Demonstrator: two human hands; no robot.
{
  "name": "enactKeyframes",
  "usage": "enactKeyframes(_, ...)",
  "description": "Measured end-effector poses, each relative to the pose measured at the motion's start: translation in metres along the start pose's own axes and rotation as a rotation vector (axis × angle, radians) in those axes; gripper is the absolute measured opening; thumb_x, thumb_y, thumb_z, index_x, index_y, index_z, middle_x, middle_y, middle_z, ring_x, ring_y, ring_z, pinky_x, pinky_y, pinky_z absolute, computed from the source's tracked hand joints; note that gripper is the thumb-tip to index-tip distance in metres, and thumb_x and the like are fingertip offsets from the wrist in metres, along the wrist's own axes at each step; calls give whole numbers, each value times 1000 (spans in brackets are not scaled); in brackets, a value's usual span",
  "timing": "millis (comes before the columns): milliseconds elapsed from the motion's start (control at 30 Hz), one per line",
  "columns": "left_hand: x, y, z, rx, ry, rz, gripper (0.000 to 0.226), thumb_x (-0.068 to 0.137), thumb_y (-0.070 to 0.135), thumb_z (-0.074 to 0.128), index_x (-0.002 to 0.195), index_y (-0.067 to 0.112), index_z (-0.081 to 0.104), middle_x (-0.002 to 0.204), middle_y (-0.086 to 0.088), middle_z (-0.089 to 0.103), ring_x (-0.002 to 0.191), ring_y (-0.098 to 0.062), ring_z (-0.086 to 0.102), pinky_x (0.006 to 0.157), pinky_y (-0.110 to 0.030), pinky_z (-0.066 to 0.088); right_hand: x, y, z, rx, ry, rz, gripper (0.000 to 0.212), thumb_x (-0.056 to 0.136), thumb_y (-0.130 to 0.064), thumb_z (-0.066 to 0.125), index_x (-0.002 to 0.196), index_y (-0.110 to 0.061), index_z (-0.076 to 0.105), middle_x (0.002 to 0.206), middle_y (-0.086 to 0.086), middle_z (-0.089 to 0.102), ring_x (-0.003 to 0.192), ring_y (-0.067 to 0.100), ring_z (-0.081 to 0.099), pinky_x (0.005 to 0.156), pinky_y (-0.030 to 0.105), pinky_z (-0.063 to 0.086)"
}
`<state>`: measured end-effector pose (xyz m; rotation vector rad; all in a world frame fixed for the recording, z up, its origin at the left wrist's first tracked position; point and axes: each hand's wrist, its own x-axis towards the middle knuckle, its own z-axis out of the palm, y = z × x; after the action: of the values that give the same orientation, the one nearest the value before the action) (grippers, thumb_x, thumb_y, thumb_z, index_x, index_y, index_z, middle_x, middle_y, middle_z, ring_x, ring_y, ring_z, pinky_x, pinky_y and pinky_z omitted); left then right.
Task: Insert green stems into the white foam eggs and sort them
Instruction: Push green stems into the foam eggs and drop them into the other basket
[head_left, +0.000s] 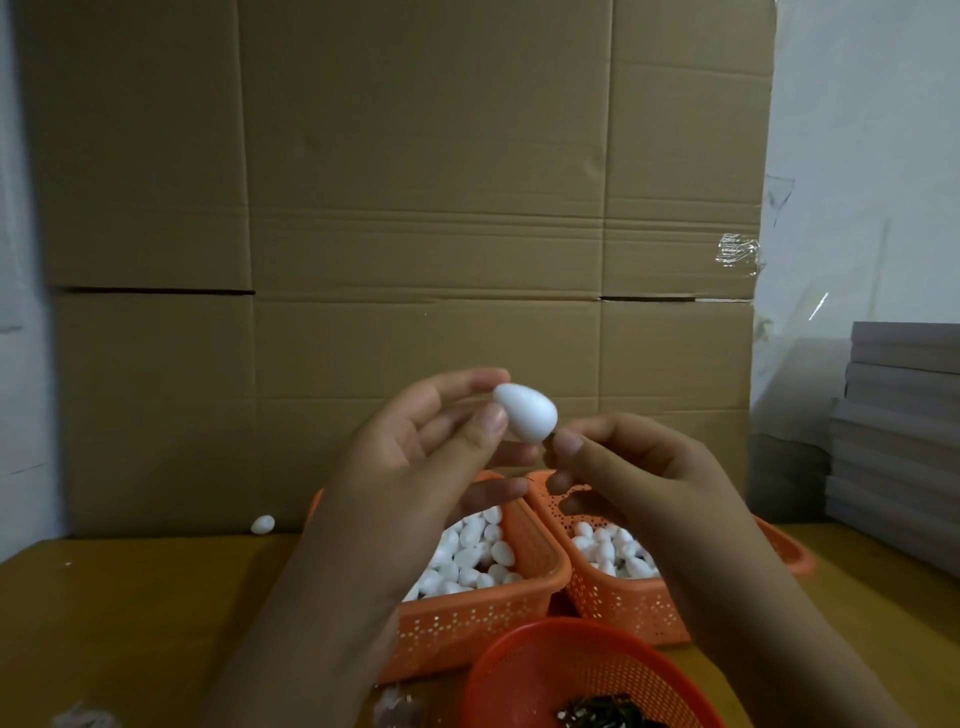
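Hands on foam egg

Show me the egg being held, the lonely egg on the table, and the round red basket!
held foam egg (525, 419): head view, middle of its white side.
stray egg (263, 525): head view, its centre, by the cardboard.
round red basket (524, 670): head view, its left mesh wall.
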<state>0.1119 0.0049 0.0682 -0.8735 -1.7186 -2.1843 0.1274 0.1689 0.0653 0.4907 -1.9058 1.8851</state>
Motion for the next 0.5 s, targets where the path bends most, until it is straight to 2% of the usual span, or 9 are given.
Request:
enactKeyframes(67,0,1,-1,-9,-27,11,36,73,26,65,109,24,69,103,1,76,92,-15,73,65,-19,56,1,3,0,132,-54,74,29,66,-36,68,80,-12,74,71,4,68,64,12,63,60,19,53)
enactKeyframes(167,0,-1,-1,100,-34,40,38,71,28,66,109,31,69,105,9,75,97,-11,71,72,-24,58,3,7,5,365,-132,173,19,78,-30,62,77,-14,73,71,1,63,62,9,59,56,19,50)
enactKeyframes(300,0,-5,2,207,13,67,38,66,36,66,104,33,70,100,14,75,95,-3,69,77,-23,56,5,7,11,753,-169,303,19,80,-27,59,70,-15,70,67,-2,57,53,7,54,48,18,47)
enactKeyframes(333,1,-7,3,209,16,57,36,67,36,68,103,32,71,99,11,75,96,-5,70,80,-26,56,4,7,14,831,-184,319,18,81,-26,58,70,-14,68,66,-2,55,51,6,51,47,18,45)
enactKeyframes(400,1,-10,6,192,-2,27,27,76,35,76,102,27,74,98,2,76,98,-16,71,89,-43,54,2,6,19,944,-211,349,20,85,-24,55,70,-13,64,63,-2,52,47,5,46,44,16,41)
enactKeyframes(433,1,-10,7,184,-12,21,24,80,34,74,102,24,75,96,-2,76,99,-22,70,91,-51,52,2,6,21,989,-227,366,23,89,-22,54,70,-12,62,62,-3,50,45,4,44,43,15,40)
enactKeyframes(500,0,-10,11,182,-5,34,25,79,34,64,99,26,76,92,-4,76,97,-25,70,92,-56,51,2,7,23,1082,-283,410,23,94,-17,54,72,-11,58,61,-3,47,43,4,40,41,15,36)
